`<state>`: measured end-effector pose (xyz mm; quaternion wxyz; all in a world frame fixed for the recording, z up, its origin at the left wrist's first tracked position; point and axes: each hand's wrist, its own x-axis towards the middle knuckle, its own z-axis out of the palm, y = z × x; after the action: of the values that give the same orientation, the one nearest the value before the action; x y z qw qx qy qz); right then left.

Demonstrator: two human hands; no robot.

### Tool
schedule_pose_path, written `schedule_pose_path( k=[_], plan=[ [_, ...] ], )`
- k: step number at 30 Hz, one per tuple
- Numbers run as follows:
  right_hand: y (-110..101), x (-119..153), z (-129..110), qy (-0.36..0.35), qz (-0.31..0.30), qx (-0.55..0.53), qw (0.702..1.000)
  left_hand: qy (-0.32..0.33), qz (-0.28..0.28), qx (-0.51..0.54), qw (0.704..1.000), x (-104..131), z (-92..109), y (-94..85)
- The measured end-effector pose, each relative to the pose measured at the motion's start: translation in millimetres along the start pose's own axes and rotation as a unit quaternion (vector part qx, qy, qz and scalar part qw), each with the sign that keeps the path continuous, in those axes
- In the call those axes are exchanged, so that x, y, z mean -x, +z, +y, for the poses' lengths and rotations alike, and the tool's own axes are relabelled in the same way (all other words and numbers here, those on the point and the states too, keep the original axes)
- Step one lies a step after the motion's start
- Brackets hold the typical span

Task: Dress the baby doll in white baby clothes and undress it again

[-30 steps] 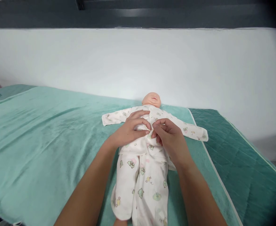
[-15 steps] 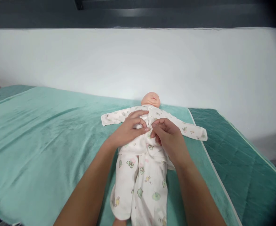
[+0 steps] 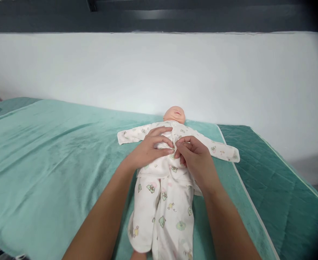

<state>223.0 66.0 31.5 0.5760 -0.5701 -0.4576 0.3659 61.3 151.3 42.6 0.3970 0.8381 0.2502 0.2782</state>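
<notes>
From my end I see a bed-like surface spread with a light green blanket (image 3: pixel 53 162), soft and creased on the left. Its white edging (image 3: pixel 250 199) runs down the right side, and beyond it shows a darker green quilted cover (image 3: pixel 278 180). On the blanket I have a doll (image 3: pixel 161 191) in printed white clothes lying face up, head (image 3: pixel 174 114) at the far edge, one sleeve reaching across the edging.

My left forearm (image 3: pixel 101 209) and right forearm (image 3: pixel 226 216), both bare, reach forward and slant inward. My left grip (image 3: pixel 149 148) is palm down, fingers spread, thumb tip close to the bent index; my right grip (image 3: pixel 197 157) curls just beside it, thumb and index pinched together.
</notes>
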Motion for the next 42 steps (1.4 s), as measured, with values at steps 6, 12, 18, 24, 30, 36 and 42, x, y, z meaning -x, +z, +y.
schedule_pose_path(
  k=[6, 12, 18, 24, 30, 36, 42],
  plan=[
    [-0.4, 0.2, 1.1, 0.001, 0.004, -0.007, 1.000, 0.010, 0.005, 0.009, 1.000, 0.0, -0.6, -1.5],
    [0.5, -0.3, 2.0, -0.025, 0.051, -0.047, 0.997, 0.018, 0.037, 0.025, 0.999, -0.4, -3.4, 0.0],
    [-5.6, -7.1, 9.0, -0.115, 0.221, -0.018, 0.968, -0.003, 0.145, -0.023, 0.989, -4.7, -16.2, 6.9],
    [-31.5, -22.7, 34.2, -0.158, 0.207, 0.195, 0.946, -0.107, 0.257, -0.128, 0.952, -10.7, -53.4, -3.3],
    [-43.7, -48.8, 73.4, -0.105, 0.148, 0.320, 0.930, -0.179, 0.266, -0.355, 0.878, -7.5, -79.8, -8.0],
    [-56.7, -48.2, 86.8, -0.048, 0.205, 0.422, 0.882, -0.215, 0.261, -0.415, 0.844, 2.3, -88.1, -8.0],
    [-125.4, -22.9, 104.3, 0.007, 0.223, 0.513, 0.829, -0.288, 0.273, -0.412, 0.820, 35.0, -98.8, -42.1]
  ],
)
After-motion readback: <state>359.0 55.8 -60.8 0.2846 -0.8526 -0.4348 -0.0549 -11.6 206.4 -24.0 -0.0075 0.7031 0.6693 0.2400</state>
